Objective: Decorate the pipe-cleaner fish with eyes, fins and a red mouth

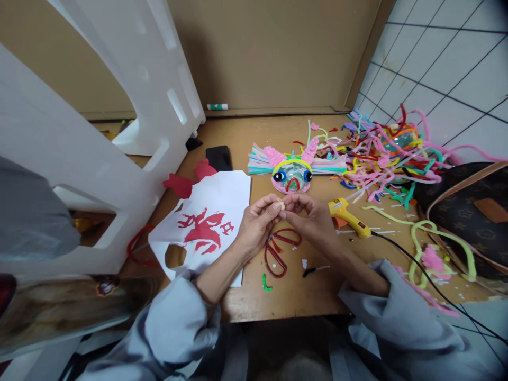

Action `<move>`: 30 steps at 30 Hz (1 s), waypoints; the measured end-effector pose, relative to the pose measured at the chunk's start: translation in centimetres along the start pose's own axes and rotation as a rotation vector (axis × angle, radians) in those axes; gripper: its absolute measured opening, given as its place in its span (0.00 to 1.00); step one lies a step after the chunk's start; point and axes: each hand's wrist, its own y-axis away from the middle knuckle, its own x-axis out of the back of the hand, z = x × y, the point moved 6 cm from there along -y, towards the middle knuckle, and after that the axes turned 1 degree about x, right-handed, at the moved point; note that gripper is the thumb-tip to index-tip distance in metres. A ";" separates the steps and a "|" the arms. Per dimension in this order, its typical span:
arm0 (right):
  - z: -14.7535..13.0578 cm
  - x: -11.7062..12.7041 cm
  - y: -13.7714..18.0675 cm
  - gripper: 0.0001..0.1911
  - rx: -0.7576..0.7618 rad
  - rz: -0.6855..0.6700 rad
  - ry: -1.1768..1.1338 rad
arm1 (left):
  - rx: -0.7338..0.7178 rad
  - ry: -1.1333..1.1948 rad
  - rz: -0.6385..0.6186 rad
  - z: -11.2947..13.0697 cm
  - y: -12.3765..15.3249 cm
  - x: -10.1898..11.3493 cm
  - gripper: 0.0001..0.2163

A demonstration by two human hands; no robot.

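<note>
Over the middle of the table, my left hand and my right hand meet fingertip to fingertip. Both are closed in a pinch on a small pale cream piece; its exact kind is too small to tell. Just beyond my fingers sits a decorated animal face with blue-rimmed googly eyes, pink fuzzy ears and a red mouth. Red-handled scissors lie below my hands, their blades partly hidden. A yellow hot glue gun rests beside my right hand.
White paper with red cut-outs lies at left, near a dark phone. Tangled pipe cleaners fill the back right. A brown handbag stands at the right edge, with the glue gun's black cord nearby. A white plastic panel rises at left.
</note>
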 end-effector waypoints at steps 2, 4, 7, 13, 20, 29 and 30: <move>0.5 -0.2 0.0 0.08 -0.074 -0.030 -0.077 | 0.004 0.008 0.001 -0.1 0.0 0.1 0.16; 0.8 -0.3 0.0 0.10 -0.129 -0.055 -0.125 | 0.009 0.017 0.005 -0.1 0.0 0.2 0.17; 1.2 -0.3 -0.1 0.11 -0.154 -0.064 -0.116 | 0.003 0.014 0.008 0.0 0.0 0.1 0.16; 2.5 0.3 -0.4 0.13 -0.152 -0.028 0.015 | -0.039 -0.022 0.015 0.5 0.0 -0.1 0.16; 0.6 1.2 -0.2 0.15 -0.067 0.051 0.157 | -0.047 -0.031 0.049 0.5 0.0 0.3 0.17; 0.5 1.1 0.1 0.25 -0.091 0.073 0.148 | -0.035 -0.091 0.068 0.2 0.0 0.5 0.18; 0.5 1.1 0.1 0.25 -0.095 0.077 0.139 | -0.033 -0.102 0.072 0.1 0.0 0.6 0.18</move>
